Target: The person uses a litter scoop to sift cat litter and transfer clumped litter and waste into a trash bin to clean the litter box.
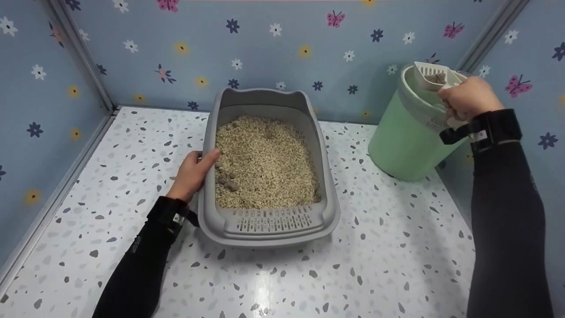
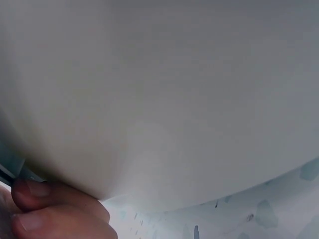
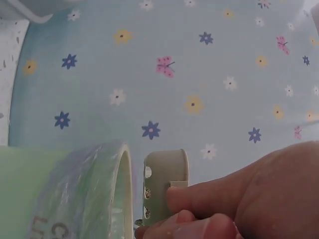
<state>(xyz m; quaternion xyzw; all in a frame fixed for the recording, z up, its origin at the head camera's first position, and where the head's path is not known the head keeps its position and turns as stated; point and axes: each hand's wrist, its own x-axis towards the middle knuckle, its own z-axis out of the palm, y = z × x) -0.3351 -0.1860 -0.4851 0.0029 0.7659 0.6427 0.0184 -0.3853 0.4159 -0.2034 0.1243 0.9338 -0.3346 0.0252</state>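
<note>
A grey litter box (image 1: 265, 240) holds tan pellet litter (image 1: 269, 163), with dark clumps (image 1: 228, 182) along its left side. My left hand (image 1: 194, 172) grips the box's left rim, thumb over the top; curled fingers show by the pale box wall (image 2: 164, 99) in the left wrist view. At the right, my right hand (image 1: 470, 99) holds a white slotted litter scoop (image 1: 430, 70) by its handle. Brown clumps (image 1: 436, 78) lie in the scoop, which is over the mouth of a green bin (image 1: 406, 137). In the right wrist view the scoop (image 3: 167, 169) is beside the bin's rim.
A clear plastic liner (image 3: 75, 184) wraps the bin's rim. Blue flowered panels (image 1: 265, 53) stand behind and on both sides, joined by grey corner strips (image 1: 81, 53). The speckled white floor (image 1: 375, 247) extends around the box and bin.
</note>
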